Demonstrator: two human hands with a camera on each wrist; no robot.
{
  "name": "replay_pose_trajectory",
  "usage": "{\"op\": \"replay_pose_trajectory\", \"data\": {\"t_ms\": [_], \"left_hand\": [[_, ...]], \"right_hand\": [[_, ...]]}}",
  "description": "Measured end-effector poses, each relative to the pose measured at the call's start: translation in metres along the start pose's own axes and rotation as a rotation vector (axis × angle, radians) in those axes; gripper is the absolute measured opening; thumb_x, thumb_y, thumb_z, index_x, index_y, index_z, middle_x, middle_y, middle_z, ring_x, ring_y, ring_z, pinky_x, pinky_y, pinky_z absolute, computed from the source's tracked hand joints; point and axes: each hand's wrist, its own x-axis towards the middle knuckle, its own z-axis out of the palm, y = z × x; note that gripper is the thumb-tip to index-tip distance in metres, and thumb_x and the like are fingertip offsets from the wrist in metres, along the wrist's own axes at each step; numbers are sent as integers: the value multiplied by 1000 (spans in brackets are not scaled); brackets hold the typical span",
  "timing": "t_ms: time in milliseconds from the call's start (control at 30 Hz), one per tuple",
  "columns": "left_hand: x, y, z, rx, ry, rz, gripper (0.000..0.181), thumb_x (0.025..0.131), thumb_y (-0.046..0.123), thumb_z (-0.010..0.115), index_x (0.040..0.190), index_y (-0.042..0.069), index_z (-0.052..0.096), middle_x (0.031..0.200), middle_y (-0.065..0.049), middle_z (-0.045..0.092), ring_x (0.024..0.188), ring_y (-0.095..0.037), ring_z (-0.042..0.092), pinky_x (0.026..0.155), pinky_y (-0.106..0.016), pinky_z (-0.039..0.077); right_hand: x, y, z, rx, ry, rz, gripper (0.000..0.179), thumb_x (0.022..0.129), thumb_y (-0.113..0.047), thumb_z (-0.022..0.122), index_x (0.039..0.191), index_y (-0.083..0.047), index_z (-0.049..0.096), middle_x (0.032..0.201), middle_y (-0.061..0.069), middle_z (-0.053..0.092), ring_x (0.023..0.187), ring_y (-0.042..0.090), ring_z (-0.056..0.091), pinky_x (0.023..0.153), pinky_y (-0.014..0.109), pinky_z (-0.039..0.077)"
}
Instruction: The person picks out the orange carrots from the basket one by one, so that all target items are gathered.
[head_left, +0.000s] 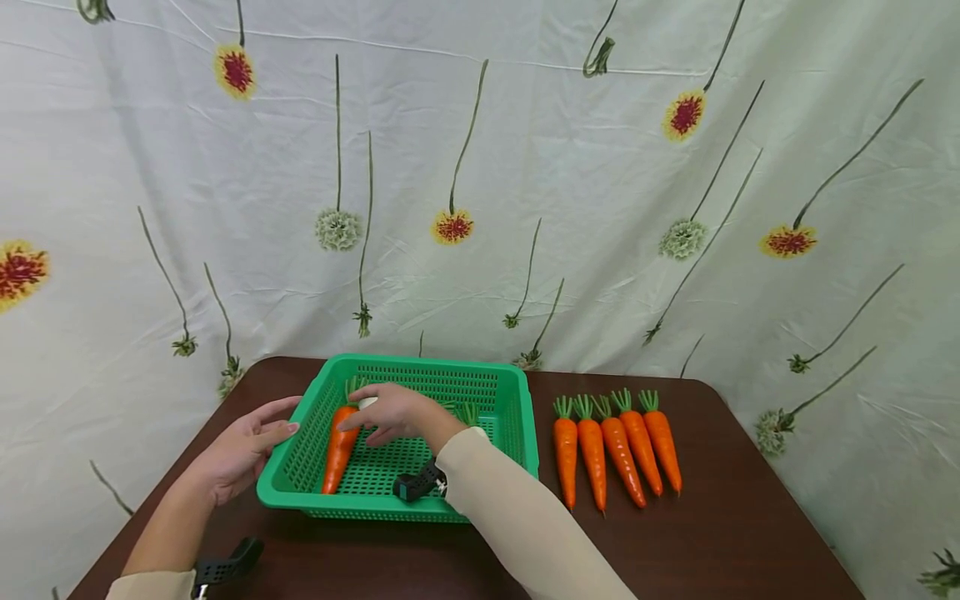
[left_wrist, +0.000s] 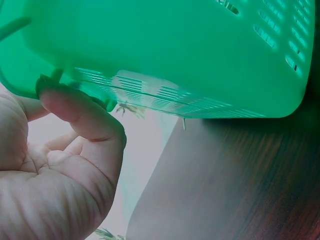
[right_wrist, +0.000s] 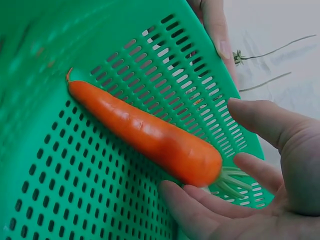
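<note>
A green plastic basket (head_left: 397,362) with slotted walls stands on the dark table. Inside, along its left wall, lies an orange carrot (head_left: 341,446) with its green top toward the back. My right hand (head_left: 390,412) reaches into the basket over the carrot's top end. In the right wrist view its fingers (right_wrist: 200,210) are spread beside the carrot, not closed round it. My left hand (head_left: 243,446) is at the basket's left rim; the left wrist view shows its bent thumb (left_wrist: 75,107) against the rim. More green leaf tops (head_left: 468,412) show beyond my right forearm, which hides what they belong to.
Several carrots (head_left: 592,458) lie side by side on the table right of the basket, tops toward the back. A white cloth (head_left: 420,283) with printed flowers hangs behind the dark brown table (head_left: 735,533). Black straps (head_left: 420,482) are on both wrists.
</note>
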Motion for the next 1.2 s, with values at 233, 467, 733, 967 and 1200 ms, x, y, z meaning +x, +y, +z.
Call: {"op": "replay_pose_trajectory", "data": {"t_ms": [233,467,733,967,1200], "left_hand": [[0,0,0,-3,1,4,73,110,26,49,163,6,3,116,9,70,102,-19,75,86,-48,63],[-2,-2,-1,-5,2,-3,70,110,28,50,162,9,8,117,10,70,103,-18,75,87,-48,63],[-2,0,0,-14,-18,25,68,110,24,49,162,7,8,118,8,71,102,-19,76,85,-46,63],[-1,2,0,5,-4,16,71,110,25,49,163,7,5,117,9,71,103,-19,75,86,-47,63],[-1,0,0,-9,1,12,69,110,24,49,163,7,7,117,8,71,102,-19,75,85,-47,63]], "right_hand": [[7,0,3,-9,0,26,57,89,-15,80,142,-18,60,128,14,63,110,42,69,95,51,60],[12,0,3,18,-33,40,61,90,-9,78,146,-17,56,127,15,63,109,41,69,97,51,59],[18,2,2,83,-64,70,63,90,-4,76,147,-18,54,124,16,62,111,42,67,101,53,56],[20,-1,3,87,-88,61,66,87,3,76,146,-16,53,118,13,61,103,42,70,102,55,56],[24,2,4,112,-45,68,60,84,5,78,138,-16,60,114,14,63,98,37,71,100,53,57]]}}
